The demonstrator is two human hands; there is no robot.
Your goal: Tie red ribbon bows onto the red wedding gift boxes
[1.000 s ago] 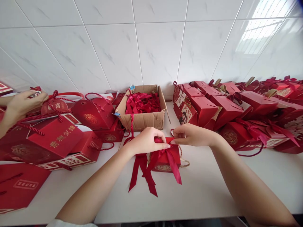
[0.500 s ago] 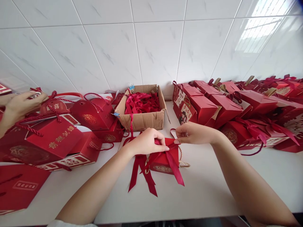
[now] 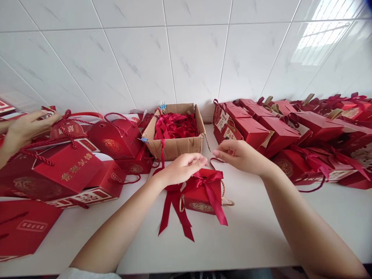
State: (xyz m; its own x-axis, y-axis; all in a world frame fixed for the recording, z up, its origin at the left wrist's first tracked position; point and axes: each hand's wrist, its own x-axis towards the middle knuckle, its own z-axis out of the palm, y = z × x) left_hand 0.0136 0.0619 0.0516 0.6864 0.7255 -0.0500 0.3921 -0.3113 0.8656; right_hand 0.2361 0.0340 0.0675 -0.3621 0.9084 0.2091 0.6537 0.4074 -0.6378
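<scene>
A small red gift box [image 3: 200, 197] with gold rope handles [image 3: 228, 202] stands on the white table in front of me. On its top lies a red ribbon bow [image 3: 209, 181], one tail hanging down the front. My left hand [image 3: 186, 166] hovers just above the box's left side, fingers loosely extended and holding nothing. To the upper right of the box, my right hand [image 3: 235, 153] is raised with its fingers apart and nothing in them. More red ribbon [image 3: 176, 215] lies left of the box, its two cut tails spread on the table.
Behind the box stands a cardboard box [image 3: 177, 148] filled with red ribbon, one strand trailing out. Red gift boxes [image 3: 116, 133] are stacked on the left, where another person's hand [image 3: 31, 126] is at work. Rows of red boxes [image 3: 279, 131] line the right side along the tiled wall.
Both hands have let go of the ribbon and lifted off the gift box. The bow on its top is now uncovered.
</scene>
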